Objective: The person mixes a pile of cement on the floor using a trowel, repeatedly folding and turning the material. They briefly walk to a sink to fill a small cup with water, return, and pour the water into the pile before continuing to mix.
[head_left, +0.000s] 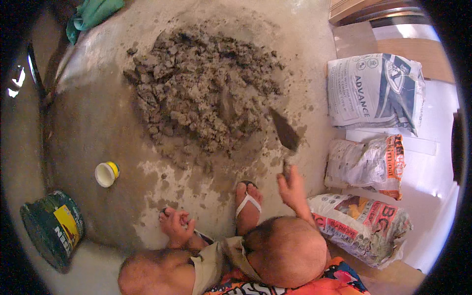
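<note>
My right hand (293, 190) is closed round the handle of a pointed trowel (285, 132), in front of my right knee. The trowel's dark blade points up and left, its tip by the right edge of a broad, lumpy heap of wet grey mortar (196, 93). Whether the blade touches the floor, I cannot tell. A groove runs through the heap's right part. My left hand (175, 227) hangs empty beside my left foot, its fingers loosely bent and slightly apart. That foot is mostly hidden behind the hand and knee; my right foot (247, 209) wears a white-strapped flip-flop.
Three bags stand along the right wall: a white and blue cement bag (368, 93), a crumpled white and orange bag (361, 164) and a printed sack (359, 223). A small white and yellow tub (105, 174) and a dark green bucket (37, 228) are at left. Green cloth (93, 14) lies far left.
</note>
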{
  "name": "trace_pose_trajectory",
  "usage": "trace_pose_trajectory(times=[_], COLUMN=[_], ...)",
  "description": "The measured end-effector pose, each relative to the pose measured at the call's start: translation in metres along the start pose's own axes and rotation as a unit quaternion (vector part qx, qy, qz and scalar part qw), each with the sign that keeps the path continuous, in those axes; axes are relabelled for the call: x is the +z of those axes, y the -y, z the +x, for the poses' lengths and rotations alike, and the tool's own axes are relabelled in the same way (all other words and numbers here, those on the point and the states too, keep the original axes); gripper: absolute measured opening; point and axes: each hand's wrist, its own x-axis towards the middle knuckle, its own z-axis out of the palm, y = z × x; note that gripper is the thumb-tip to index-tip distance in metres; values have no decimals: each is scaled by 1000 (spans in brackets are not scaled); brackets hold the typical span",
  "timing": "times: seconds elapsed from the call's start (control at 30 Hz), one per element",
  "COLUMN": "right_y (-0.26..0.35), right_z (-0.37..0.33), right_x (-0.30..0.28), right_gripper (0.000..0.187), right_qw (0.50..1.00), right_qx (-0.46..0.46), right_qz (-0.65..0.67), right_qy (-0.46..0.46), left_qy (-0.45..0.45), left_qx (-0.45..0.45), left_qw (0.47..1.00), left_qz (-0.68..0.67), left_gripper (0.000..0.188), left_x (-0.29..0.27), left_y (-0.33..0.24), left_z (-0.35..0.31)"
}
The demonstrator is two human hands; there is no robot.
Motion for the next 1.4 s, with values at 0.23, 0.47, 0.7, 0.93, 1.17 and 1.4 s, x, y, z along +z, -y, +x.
trace_pose_trajectory(times=[0.23, 0.47, 0.7, 0.93, 1.17, 1.4], right_y=[38, 154, 145, 149, 169, 81], right_z=[-18, 102, 110, 100, 135, 134], right_x=[2, 99, 51, -18, -68, 76], right_gripper=[37, 29, 36, 24, 21, 24], right_qw=[846, 692, 575, 583, 978, 982], right_qx=[358, 289, 324, 267, -3, 11], right_qz=[271, 570, 641, 680, 210, -181], right_qy=[288, 336, 392, 356, 15, 57], left_qy=[8, -14, 12, -32, -21, 11], left_qx=[-54, -6, -84, 16, 18, -1], left_qw=[998, 1000, 994, 999, 999, 1000], left_qz=[-22, 15, -63, 1, -25, -6], left_gripper=[31, 33, 35, 33, 35, 32], left_x=[-7, -14, -3, -6, -17, -2], left_y=[-3, -9, -1, -6, -9, -8], left_z=[0, 8, 0, 4, 4, 8])
